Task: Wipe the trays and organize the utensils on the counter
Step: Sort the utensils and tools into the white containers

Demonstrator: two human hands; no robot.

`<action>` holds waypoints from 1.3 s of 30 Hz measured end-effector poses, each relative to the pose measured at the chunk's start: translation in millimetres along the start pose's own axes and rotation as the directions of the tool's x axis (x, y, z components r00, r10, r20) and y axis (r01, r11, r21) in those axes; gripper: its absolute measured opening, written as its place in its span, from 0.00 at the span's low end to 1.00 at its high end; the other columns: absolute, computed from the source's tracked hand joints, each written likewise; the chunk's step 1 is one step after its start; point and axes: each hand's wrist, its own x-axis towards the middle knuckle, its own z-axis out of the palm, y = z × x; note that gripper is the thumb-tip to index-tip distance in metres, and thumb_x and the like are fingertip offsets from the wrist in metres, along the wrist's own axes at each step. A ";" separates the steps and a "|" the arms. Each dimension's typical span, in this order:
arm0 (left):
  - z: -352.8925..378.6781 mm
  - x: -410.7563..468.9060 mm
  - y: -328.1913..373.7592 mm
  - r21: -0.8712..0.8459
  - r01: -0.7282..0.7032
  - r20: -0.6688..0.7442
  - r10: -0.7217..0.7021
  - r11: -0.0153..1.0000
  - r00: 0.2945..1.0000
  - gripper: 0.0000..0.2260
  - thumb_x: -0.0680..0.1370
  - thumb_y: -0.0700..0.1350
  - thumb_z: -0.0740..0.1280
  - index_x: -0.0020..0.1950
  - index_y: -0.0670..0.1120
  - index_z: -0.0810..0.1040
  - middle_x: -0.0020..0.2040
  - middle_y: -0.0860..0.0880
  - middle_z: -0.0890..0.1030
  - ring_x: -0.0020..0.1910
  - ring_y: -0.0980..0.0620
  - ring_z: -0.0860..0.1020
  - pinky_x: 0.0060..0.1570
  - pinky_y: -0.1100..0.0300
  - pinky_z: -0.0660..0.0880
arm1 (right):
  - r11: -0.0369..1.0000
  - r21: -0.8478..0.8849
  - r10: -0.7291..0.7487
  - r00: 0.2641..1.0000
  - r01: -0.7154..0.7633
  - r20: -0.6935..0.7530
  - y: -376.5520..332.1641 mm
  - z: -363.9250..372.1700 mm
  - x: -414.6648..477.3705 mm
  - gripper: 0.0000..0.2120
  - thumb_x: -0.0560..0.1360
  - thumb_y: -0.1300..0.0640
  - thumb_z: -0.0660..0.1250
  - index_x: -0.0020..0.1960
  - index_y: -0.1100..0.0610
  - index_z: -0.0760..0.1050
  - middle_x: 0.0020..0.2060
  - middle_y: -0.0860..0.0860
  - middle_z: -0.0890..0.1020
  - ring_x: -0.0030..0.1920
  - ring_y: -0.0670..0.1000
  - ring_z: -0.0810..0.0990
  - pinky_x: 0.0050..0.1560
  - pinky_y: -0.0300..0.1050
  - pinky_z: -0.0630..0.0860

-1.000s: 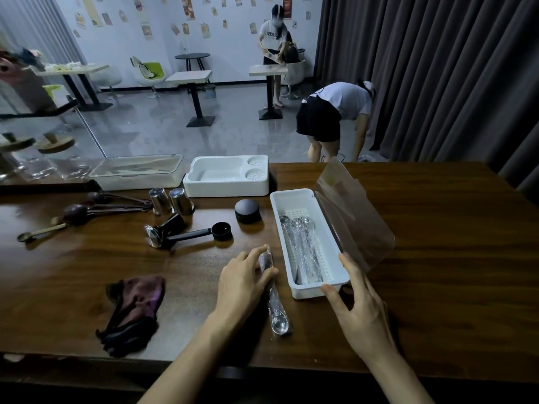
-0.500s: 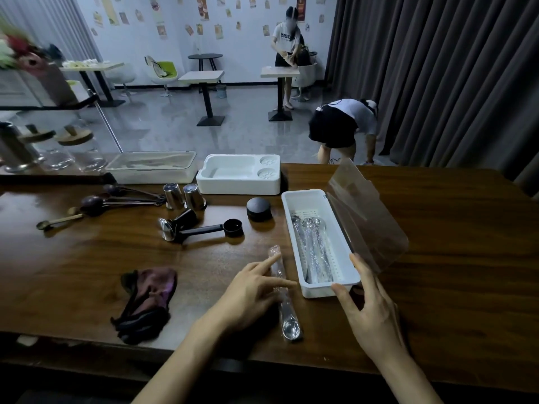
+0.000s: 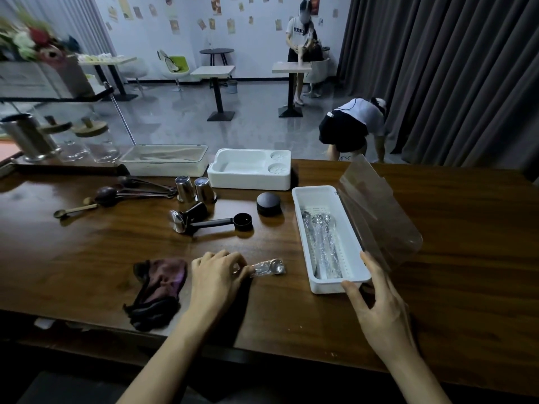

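Gripping a wrapped spoon (image 3: 267, 268) by its handle end with the left hand (image 3: 217, 275), fingers curled over it, down low at the brown counter (image 3: 87, 258); hard to tell if lying on the wood or lifted a tiny bit. Pointing the shiny round end to the right, toward the long white tray (image 3: 326, 285), near it but not touching. Resting the right hand (image 3: 376, 304) at the near right corner of that tray, thumb straight against the near wall, other fingers straight up by the edge of the clear lid (image 3: 379, 217); spread out, not curled round anything. Leaning open along the right side of the tray, that lid. Lying inside the tray side by side, more wrapped spoons (image 3: 323, 243), round ends at the far end. Sitting just beside the left hand, on its left, a crumpled purple cloth (image 3: 159, 287). Farther back on the counter, a black scoop (image 3: 233, 221) beside a tamper (image 3: 186, 218) on its side, two metal cups (image 3: 195, 189) close together, and a round black cap (image 3: 268, 203) just left of the tray's far end. Behind those, a white foam tray (image 3: 250, 182) with two round dips, and next to it a flat box with a see-through top (image 3: 164, 161). Off to the left, a bunch of dark spoons (image 3: 116, 196) and one gold spoon (image 3: 74, 209).
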 end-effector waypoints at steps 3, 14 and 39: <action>-8.5 1.8 10.8 -0.104 0.082 0.108 -0.071 0.991 0.992 0.16 0.76 0.66 0.67 0.43 0.54 0.76 0.41 0.53 0.83 0.46 0.47 0.80 0.42 0.54 0.64 | 1.000 0.001 0.004 1.000 -0.004 0.003 1.6 -0.4 -0.6 0.31 0.77 0.39 0.63 0.77 0.44 0.60 0.76 0.46 0.67 0.69 0.51 0.74 0.61 0.42 0.72; -3.4 -0.6 31.1 -0.212 0.078 0.157 -0.045 0.974 0.987 0.13 0.80 0.63 0.63 0.60 0.58 0.75 0.45 0.54 0.85 0.47 0.46 0.82 0.45 0.53 0.77 | 1.000 -0.014 0.012 1.000 -0.012 0.001 1.7 -0.4 -2.0 0.32 0.77 0.38 0.62 0.77 0.46 0.61 0.75 0.48 0.68 0.66 0.52 0.76 0.59 0.41 0.72; -27.7 54.4 67.1 -0.751 0.226 0.322 0.045 0.620 0.946 0.15 0.76 0.42 0.75 0.61 0.51 0.82 0.48 0.50 0.82 0.44 0.55 0.80 0.42 0.66 0.74 | 0.999 -0.035 -0.020 1.000 0.020 -0.005 -0.2 1.4 2.3 0.32 0.77 0.31 0.57 0.77 0.43 0.60 0.75 0.44 0.68 0.68 0.36 0.65 0.64 0.38 0.70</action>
